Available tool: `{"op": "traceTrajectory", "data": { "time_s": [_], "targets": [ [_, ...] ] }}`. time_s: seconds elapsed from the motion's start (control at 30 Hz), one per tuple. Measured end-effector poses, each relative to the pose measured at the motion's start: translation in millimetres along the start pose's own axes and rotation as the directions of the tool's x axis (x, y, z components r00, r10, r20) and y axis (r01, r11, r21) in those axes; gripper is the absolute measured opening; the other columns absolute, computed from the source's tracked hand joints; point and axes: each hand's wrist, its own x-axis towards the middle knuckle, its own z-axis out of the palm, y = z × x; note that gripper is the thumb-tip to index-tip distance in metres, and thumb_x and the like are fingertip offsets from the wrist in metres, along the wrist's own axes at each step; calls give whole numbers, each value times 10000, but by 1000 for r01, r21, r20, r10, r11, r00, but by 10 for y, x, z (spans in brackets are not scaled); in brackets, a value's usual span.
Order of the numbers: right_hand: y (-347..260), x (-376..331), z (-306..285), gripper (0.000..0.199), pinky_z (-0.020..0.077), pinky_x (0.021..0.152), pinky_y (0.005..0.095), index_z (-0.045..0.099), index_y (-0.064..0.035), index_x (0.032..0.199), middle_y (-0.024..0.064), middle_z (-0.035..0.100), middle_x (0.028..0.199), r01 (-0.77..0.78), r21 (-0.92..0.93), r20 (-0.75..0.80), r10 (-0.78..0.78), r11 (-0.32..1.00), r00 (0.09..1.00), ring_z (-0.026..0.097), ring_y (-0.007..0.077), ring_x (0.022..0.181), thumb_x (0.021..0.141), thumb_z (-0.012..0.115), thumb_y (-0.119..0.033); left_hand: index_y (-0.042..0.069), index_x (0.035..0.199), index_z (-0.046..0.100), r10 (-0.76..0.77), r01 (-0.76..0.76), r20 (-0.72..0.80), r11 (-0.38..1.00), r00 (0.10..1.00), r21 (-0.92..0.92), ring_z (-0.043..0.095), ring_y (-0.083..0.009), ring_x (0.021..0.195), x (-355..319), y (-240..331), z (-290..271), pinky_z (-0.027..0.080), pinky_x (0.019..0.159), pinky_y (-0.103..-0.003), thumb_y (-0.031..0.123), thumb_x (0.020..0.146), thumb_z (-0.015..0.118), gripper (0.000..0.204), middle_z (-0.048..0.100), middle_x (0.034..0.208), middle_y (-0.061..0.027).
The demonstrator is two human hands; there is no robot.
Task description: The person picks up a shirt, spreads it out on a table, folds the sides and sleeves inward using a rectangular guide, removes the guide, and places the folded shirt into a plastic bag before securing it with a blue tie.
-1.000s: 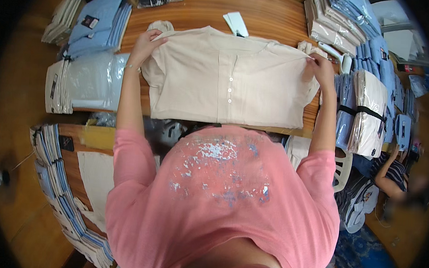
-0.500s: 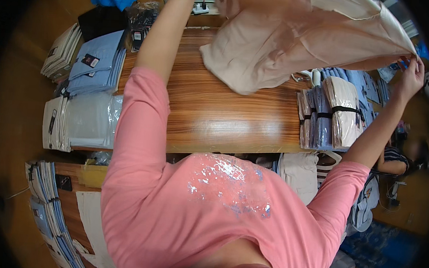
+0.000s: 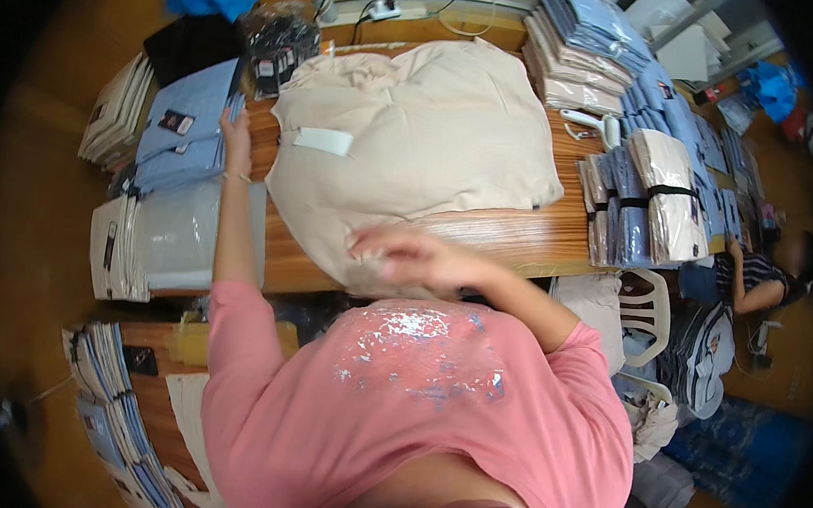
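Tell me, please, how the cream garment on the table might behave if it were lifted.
The cream garment would probably be floppy, since its far-left part lies bunched. It may slide easily, as the wooden table looks glossy. The white tag on it could shift too.

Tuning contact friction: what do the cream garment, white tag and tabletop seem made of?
Cream garment: probably soft cloth, matte, loosely wrinkled. White tag: likely card, smooth, with straight edges. Tabletop: wood or laminate, given striped grain; bright reflections suggest gloss.

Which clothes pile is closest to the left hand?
The left-side light-blue pile, dark tag on top, beside the left hand. Other clothes piles lie farther away.
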Motion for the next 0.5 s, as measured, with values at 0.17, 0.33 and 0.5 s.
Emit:
{"op": "traceTrajectory", "data": {
  "time_s": [0.17, 0.33, 0.5],
  "targets": [
    [1310, -426, -1168, 261, 391, 917, 386, 596, -32, 1048, 183, 552, 1119, -548, -569, -745, -101, 613, 660, 504, 322, 1050, 819, 572, -155, 18, 1185, 454, 268, -305, 151, 890, 951, 340, 497, -242, 1058, -1409, -726, 112, 373, 931, -330, 137, 855, 552, 364, 528, 1142, -137],
    [2117, -1337, -1407, 582, 130, 1050, 553, 335, -154, 1368, 183, 231, 1435, -717, -676, -714, 88, 171, 694, 175, 333, 1341, 868, 491, -406, 102, 1271, 442, 310, -366, 242, 452, 919, 814, 266, -360, 1264, -2301, -745, 234, 193, 1030, -516, 218, 844, 545, 454, 344, 1350, -165],
    [1597, -2367, -707, 598, 103, 1056, 545, 325, -139, 1374, 171, 205, 1449, -774, -606, -740, 224, 186, 634, 155, 338, 1347, 853, 517, -360, 144, 1318, 400, 183, -242, 173, 479, 968, 844, 206, -370, 1298, -2836, -597, 239, 177, 1016, -563, 262, 831, 566, 528, 254, 1406, -172]
  ]
}}
